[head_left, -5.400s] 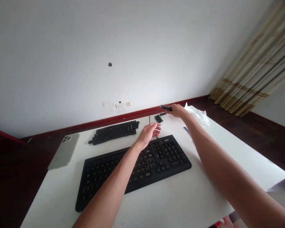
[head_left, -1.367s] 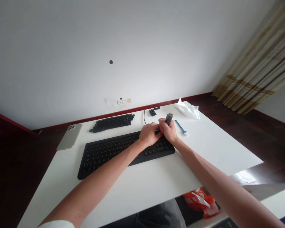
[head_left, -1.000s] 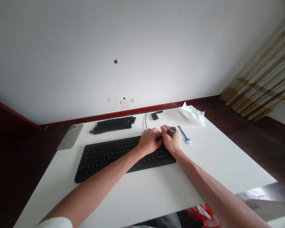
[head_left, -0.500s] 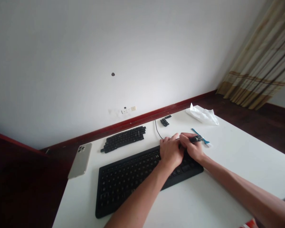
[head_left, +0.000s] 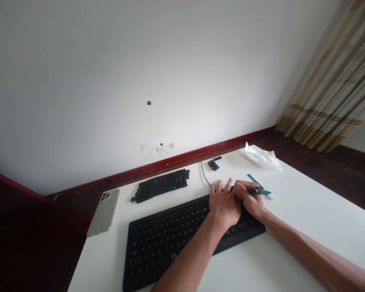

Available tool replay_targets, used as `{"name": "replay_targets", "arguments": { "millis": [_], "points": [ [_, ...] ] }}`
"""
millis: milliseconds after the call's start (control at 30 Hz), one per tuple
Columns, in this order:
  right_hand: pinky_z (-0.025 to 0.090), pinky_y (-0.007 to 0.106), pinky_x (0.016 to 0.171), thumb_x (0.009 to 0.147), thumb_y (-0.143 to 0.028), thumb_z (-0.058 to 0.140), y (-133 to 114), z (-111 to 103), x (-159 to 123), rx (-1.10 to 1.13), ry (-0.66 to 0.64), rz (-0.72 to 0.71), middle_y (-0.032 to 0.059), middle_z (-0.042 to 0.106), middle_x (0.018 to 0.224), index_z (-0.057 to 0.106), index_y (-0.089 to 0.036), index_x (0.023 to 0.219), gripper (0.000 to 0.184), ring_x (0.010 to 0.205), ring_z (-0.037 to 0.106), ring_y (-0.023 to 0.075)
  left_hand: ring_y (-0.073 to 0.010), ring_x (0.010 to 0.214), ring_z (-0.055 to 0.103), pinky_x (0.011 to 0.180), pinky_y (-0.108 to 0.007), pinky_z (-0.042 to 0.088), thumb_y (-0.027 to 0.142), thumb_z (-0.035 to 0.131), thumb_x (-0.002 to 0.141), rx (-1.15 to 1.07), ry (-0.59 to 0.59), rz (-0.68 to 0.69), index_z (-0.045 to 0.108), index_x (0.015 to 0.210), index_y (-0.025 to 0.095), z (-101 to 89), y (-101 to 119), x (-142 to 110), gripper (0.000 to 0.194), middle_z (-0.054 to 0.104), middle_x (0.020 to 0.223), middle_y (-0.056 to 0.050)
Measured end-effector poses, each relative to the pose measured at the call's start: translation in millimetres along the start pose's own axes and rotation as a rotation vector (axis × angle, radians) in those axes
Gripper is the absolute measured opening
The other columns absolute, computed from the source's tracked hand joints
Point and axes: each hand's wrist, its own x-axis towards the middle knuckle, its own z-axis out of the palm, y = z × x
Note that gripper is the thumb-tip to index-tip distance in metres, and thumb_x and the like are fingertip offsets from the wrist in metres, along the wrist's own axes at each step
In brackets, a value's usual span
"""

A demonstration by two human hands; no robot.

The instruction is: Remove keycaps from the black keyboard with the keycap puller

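Here, my left hand (head_left: 225, 206) lies with fingers spread on the right part of the black keyboard (head_left: 164, 237). My right hand (head_left: 252, 200) grips a dark tool (head_left: 256, 190); its tip seems hidden.

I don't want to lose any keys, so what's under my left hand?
Part of the black keyboard's right half is under your left hand, with its fingers reaching past the back edge. Whatever keys the hand covers can't be seen.

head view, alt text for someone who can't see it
The left hand rests on a black keyboard beside the right hand, which grips a dark tool. Around them on a white table lie loose keycaps, a phone, a blue brush and crumpled white sheeting.
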Motion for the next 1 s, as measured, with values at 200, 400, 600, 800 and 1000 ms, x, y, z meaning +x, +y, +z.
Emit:
{"name": "replay_targets", "arguments": {
  "millis": [200,400,600,800,1000],
  "points": [
    [0.029,0.033,0.049,0.099,-0.052,0.057,-3.0,0.2,-0.3,0.007,0.01,-0.029,-0.0007,0.04,0.052,0.044,-0.023,0.054,0.055,0.051,0.033,0.0152,-0.0396,0.158,0.031,0.128,-0.061,0.029,0.04,0.03,0.109,0.043,-0.012,0.006,0.045,0.161,0.03,-0.3,0.1,0.2,0.056,0.033,0.175,-0.002],
    [0.028,0.032,0.05,0.1,-0.05,0.055,0.3,-0.1,-0.9,0.005,0.008,-0.042,-0.0011,0.039,0.053,0.041,-0.023,0.055,0.054,0.052,0.033,0.0149,-0.0389,0.156,0.033,0.127,-0.06,0.031,0.042,0.028,0.11,0.028,0.015,-0.01,0.047,0.16,0.03,2.2,-0.9,0.5,0.054,0.044,0.168,-0.003],
    [0.028,0.032,0.051,0.1,-0.051,0.055,2.0,1.4,-2.1,-0.002,0.013,-0.059,-0.0014,0.039,0.054,0.04,-0.023,0.056,0.055,0.053,0.033,0.0146,-0.0371,0.156,0.035,0.126,-0.058,0.032,0.043,0.028,0.11,0.011,0.026,-0.03,0.052,0.155,0.032,4.4,-1.2,0.3,0.052,0.05,0.164,-0.003],
    [0.027,0.032,0.052,0.101,-0.048,0.055,5.3,2.6,-2.4,0.005,0.034,-0.06,-0.0019,0.037,0.055,0.037,-0.024,0.057,0.054,0.055,0.032,0.015,-0.0365,0.155,0.035,0.126,-0.056,0.032,0.043,0.029,0.11,0.031,0.028,-0.037,0.053,0.154,0.031,2.7,-0.1,0.3,0.051,0.047,0.165,-0.002],
    [0.028,0.032,0.052,0.102,-0.045,0.054,5.6,2.9,-4.6,-0.005,0.059,-0.066,-0.0019,0.039,0.055,0.039,-0.024,0.057,0.052,0.055,0.033,0.015,-0.039,0.154,0.037,0.125,-0.058,0.033,0.04,0.031,0.109,0.006,0.024,-0.029,0.058,0.149,0.03,-1.6,1.8,-0.7,0.049,0.047,0.166,-0.001]
  ]
}}
